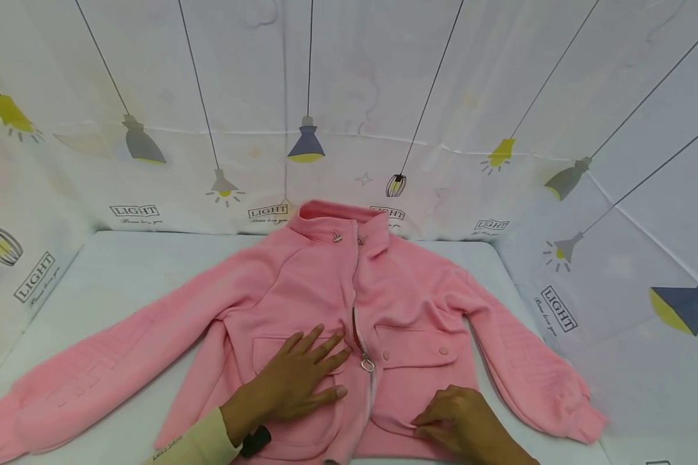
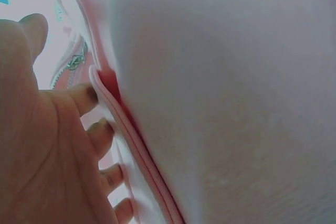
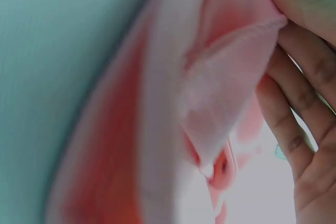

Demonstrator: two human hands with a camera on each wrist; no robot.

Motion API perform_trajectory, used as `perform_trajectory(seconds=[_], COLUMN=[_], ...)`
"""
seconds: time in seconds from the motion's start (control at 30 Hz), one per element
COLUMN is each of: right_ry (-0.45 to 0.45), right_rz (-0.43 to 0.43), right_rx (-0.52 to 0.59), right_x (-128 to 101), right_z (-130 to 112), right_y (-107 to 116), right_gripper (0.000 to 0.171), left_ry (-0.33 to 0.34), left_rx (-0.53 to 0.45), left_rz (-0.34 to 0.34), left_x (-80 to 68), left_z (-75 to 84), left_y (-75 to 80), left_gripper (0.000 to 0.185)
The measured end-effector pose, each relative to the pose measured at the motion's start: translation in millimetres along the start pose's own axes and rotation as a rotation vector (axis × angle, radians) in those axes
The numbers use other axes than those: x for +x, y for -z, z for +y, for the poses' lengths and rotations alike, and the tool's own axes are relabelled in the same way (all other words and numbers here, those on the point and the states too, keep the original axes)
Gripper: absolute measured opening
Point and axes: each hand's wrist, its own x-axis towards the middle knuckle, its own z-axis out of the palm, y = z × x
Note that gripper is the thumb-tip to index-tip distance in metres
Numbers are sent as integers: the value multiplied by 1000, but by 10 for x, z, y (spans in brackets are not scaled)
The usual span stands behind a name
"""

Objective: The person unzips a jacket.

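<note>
One pink jacket [image 1: 308,278] lies under the spread left hand [image 1: 298,381] — right hand [image 1: 461,418] pinching its lower front.

The head camera looks forward and down over a white counter [image 1: 151,258], far enough back for nearly all of a pink, zip-front fabric jacket [image 1: 308,278] and the white, lamp-printed cloth backdrop [image 1: 349,71]. The left wrist camera looks very closely past the palm side of the left fingers [image 2: 101,134]; the right one faces the palm side of the right fingers [image 3: 277,111], blurred fabric nearest its lens. Head and left wrist views share the silver metal zipper pull [image 1: 365,357]; head and right wrist share the pinched fabric.
</note>
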Motion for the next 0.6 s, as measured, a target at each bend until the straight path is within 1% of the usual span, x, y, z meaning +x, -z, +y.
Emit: perform_trajectory(seconds=[0.17, 0.33, 0.4, 0.6], right_ry=[-6, -37, -62, -141], right_rz=[-44, -50, -53, -74], right_rx=[11, 32, 56, 46], right_x=[-83, -190, -221, -264], right_z=[41, 89, 99, 94], right_y=[180, 333, 374, 424], right_gripper=[26, 29, 29, 25], left_ry=[-1, 2, -9, -16], left_rx=[9, 16, 28, 23], left_rz=[0, -1, 15, 8], left_x=[4, 15, 7, 6], left_z=[-19, -28, -43, -32], left_y=[-17, -21, -41, -5], left_gripper=[70, 70, 69, 67])
